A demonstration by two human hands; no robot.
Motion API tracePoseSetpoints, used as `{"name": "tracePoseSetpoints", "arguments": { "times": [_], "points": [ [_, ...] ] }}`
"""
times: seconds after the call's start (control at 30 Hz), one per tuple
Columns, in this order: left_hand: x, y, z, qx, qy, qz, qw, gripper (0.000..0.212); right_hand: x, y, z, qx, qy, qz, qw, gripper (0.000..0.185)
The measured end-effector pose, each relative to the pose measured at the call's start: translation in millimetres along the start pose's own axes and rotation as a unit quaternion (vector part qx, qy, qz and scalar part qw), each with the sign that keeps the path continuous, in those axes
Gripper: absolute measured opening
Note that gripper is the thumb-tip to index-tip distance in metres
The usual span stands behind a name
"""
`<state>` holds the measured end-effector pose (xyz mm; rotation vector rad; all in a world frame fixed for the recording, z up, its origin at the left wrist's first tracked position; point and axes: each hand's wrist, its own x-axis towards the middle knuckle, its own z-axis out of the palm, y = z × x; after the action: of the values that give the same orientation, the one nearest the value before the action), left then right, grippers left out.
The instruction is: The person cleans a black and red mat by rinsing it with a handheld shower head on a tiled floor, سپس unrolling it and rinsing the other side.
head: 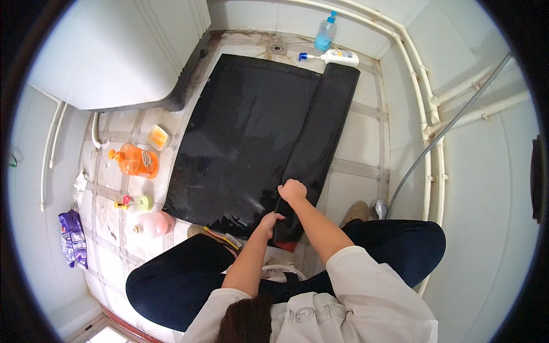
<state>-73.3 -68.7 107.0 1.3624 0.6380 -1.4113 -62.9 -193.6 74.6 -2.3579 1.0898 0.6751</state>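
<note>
A large black mat (240,128), wet and shiny in places, lies on the tiled floor before me. Its right side is folded over into a long flap (328,111) running away from me. My right hand (294,191) is closed on the edge of this flap. Nearer to me, my left hand (271,224) grips the same edge close to the mat's front end, its thumb on top. The fingers of both hands are partly hidden. Beside my left foot, a brush with a yellow edge (231,240) lies against the mat's front edge.
To the left stand an orange pump bottle (139,161), a small tub (158,137), a pump bottle with pale green liquid (139,203) and a pink bottle (156,224). Behind the mat are a blue bottle (325,34), a white pump bottle (341,57) and a floor drain (277,48). A shower head (379,209) lies right.
</note>
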Motion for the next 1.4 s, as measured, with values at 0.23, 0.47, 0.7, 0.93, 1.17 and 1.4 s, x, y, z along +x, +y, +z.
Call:
{"name": "tracePoseSetpoints", "arguments": {
  "times": [0.23,0.47,0.7,0.93,1.17,1.4],
  "points": [
    [48,-20,-37,0.327,0.106,0.232,0.910,0.040,-21,63,28,0.354,0.334,0.156,0.860,0.026],
    [44,-34,27,0.548,0.224,0.246,0.767,0.087,11,120,82,0.579,0.108,0.226,0.776,0.060],
    [41,-27,48,0.569,0.173,0.164,0.787,0.111,-8,97,55,0.633,0.025,0.187,0.751,0.057],
    [59,6,11,0.389,-0.033,0.250,0.886,0.044,-27,38,11,0.318,0.104,0.094,0.938,0.048],
    [17,50,-8,0.193,-0.109,0.059,0.973,0.033,25,46,3,0.502,0.184,0.108,0.838,0.103],
    [5,67,-7,0.211,-0.179,-0.012,0.961,0.059,126,97,-41,0.692,0.012,0.097,0.715,0.071]
  ]
}}
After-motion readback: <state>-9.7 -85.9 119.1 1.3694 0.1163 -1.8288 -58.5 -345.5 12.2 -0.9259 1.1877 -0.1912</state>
